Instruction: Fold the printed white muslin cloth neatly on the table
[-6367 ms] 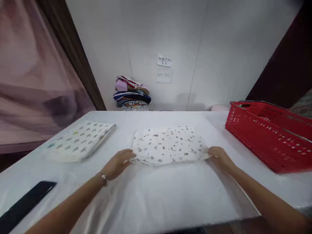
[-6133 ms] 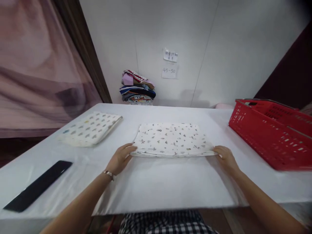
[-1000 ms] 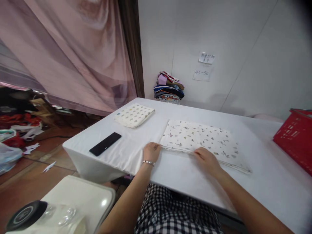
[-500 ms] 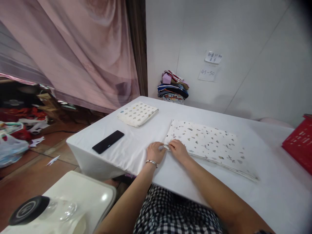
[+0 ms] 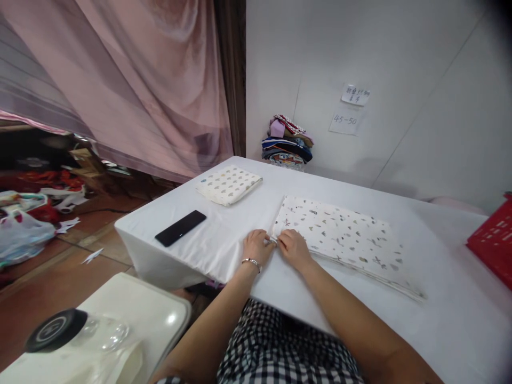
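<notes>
The long printed sheet is matt cloth; the tabletop is smooth with a slight sheen. The phone is glossy, the bracelet shiny metal, the basket plastic.

Held cloth white, small greyish motifs; phone black; curtain pink; basket red

Above the near edge of a white table, a head-worn camera is looking forward and down, framing the left hand and right hand at close range, the wall beyond the table and floor left of it.
</notes>
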Motion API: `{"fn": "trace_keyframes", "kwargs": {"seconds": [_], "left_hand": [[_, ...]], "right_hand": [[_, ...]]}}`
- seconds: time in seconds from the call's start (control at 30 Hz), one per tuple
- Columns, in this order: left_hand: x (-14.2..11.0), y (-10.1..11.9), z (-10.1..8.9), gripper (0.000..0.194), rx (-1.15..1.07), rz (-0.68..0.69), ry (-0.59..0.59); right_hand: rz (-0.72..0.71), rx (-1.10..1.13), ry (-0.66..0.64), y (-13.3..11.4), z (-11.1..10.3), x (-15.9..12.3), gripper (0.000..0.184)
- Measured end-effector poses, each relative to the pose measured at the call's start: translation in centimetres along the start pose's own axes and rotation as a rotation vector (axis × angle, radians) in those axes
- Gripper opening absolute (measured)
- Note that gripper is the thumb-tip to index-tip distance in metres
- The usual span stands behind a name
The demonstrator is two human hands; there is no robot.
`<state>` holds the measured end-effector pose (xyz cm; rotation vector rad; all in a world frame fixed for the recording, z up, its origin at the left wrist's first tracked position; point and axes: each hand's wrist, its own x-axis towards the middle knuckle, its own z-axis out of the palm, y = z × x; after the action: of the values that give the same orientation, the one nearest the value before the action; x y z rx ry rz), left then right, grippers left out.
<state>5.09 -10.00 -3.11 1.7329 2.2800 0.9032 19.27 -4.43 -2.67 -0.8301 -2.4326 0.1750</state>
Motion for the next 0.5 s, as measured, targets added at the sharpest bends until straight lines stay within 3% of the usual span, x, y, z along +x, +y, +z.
{"fn": "trace_keyframes", "kwargs": {"seconds": [0.3, 0.5], "left_hand": [[0.14, 0.36, -0.16, 0.011, -0.043, -0.067, -0.012], [0.42, 0.66, 0.09, 0.014, -0.087, -0.1, -0.002]], "right_hand": [[-0.014, 0.004, -0.054, 0.16, 0.1, 0.0, 0.012], [0.077, 0.092, -0.003, 0.24, 0.36, 0.14, 0.014]]}}
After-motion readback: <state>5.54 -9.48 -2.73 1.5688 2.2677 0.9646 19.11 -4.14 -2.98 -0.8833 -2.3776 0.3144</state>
